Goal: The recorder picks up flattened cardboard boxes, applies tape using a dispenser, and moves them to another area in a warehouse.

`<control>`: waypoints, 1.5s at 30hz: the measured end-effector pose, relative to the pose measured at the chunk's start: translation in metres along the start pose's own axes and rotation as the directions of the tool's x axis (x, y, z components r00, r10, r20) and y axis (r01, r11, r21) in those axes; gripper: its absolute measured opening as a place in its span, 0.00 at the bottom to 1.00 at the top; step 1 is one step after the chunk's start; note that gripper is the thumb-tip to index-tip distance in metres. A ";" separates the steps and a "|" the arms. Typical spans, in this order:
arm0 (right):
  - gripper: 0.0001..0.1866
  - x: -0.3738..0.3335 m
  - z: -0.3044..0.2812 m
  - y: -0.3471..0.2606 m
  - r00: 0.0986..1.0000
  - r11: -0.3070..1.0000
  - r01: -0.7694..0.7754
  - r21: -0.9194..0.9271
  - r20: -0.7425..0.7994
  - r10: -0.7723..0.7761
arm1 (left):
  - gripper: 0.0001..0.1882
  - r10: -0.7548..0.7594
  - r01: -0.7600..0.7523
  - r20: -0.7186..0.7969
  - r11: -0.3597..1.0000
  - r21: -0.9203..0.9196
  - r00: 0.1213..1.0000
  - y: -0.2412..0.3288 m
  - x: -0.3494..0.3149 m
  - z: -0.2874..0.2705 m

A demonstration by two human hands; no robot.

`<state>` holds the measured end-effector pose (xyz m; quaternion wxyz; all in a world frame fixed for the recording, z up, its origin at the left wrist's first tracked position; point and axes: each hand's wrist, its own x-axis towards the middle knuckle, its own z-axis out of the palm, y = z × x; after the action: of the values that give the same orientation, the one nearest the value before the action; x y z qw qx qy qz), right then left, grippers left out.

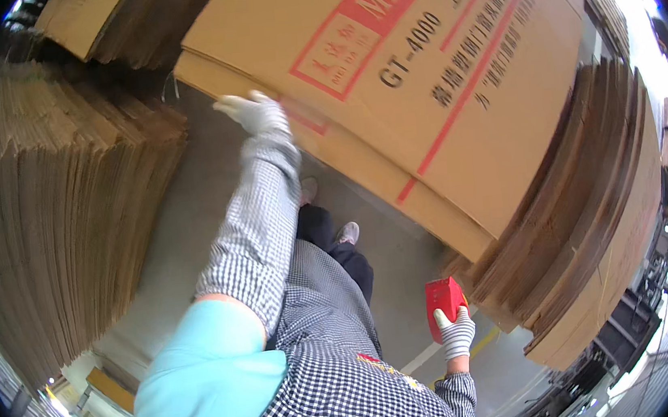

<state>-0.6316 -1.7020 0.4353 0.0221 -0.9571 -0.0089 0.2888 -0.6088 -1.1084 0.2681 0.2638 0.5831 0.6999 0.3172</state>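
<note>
A large flat brown cardboard carton with red stripes and dark print lies in front of me on top of a stack. My left hand, in a white knit glove, is at the carton's near left edge. Its fingers are outstretched and hold nothing; whether they touch the cardboard I cannot tell. Lower right, below the carton's near corner, my right hand in a striped glove is closed around a red boxy tool. What kind of tool it is does not show clearly.
Tall stacks of flattened cardboard stand to my left, with another bundle at the far left. More folded cardboard leans at the right. Grey floor runs between the stacks, around my feet. Dark metal equipment is at the lower right.
</note>
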 end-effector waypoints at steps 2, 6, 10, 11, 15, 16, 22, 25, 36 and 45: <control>0.31 -0.011 0.001 0.035 0.998 0.991 -0.059 0.119 0.000 0.059 | 0.40 -0.212 0.208 0.029 0.914 -0.348 0.977 0.003 -0.009 -0.004; 0.23 -0.030 -0.010 0.092 0.980 0.866 -0.180 0.466 0.015 0.196 | 0.31 -0.157 0.600 0.583 0.318 -0.734 0.797 -0.011 -0.199 -0.004; 0.19 -0.040 -0.031 0.106 0.982 0.540 -0.156 0.827 0.068 0.179 | 0.23 -0.069 0.706 0.991 0.697 0.128 -0.112 -0.023 -0.434 -0.038; 0.20 -0.040 -0.037 0.098 0.986 0.465 -0.134 0.875 0.074 0.147 | 0.20 -0.065 0.108 0.905 0.987 0.122 -0.421 -0.012 -0.450 -0.034; 0.23 -0.039 -0.041 0.084 0.995 0.288 -0.097 0.953 0.085 0.056 | 0.22 0.053 -0.401 0.932 0.893 -0.204 -0.357 -0.060 -0.445 -0.054; 0.24 -0.041 -0.033 0.094 0.991 0.215 -0.130 0.968 0.121 0.052 | 0.22 0.020 -0.236 0.957 0.967 -0.092 -0.289 -0.049 -0.431 -0.073; 0.28 -0.038 -0.021 0.046 0.970 0.032 -0.225 0.974 0.227 -0.086 | 0.18 0.096 0.565 0.934 0.774 -0.287 0.343 -0.056 -0.309 -0.105; 0.30 -0.043 -0.038 -0.003 0.957 0.010 -0.242 0.970 0.240 -0.162 | 0.26 -0.120 0.767 0.786 0.348 -0.539 0.606 0.010 -0.232 -0.070; 0.39 -0.066 -0.069 -0.103 0.924 0.140 -0.028 0.990 0.079 -0.373 | 0.23 -0.346 0.709 0.774 0.681 -0.182 0.531 -0.053 -0.155 -0.099; 0.32 -0.061 -0.065 -0.208 0.831 0.378 -0.004 0.926 0.213 -0.513 | 0.41 0.488 0.724 0.831 0.671 -0.162 -0.266 -0.043 -0.154 -0.229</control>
<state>-0.6474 -1.4985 0.5329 0.5727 -0.6769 -0.0118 0.4623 -0.7780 -1.2958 0.3865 0.9380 0.3314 0.0711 -0.0733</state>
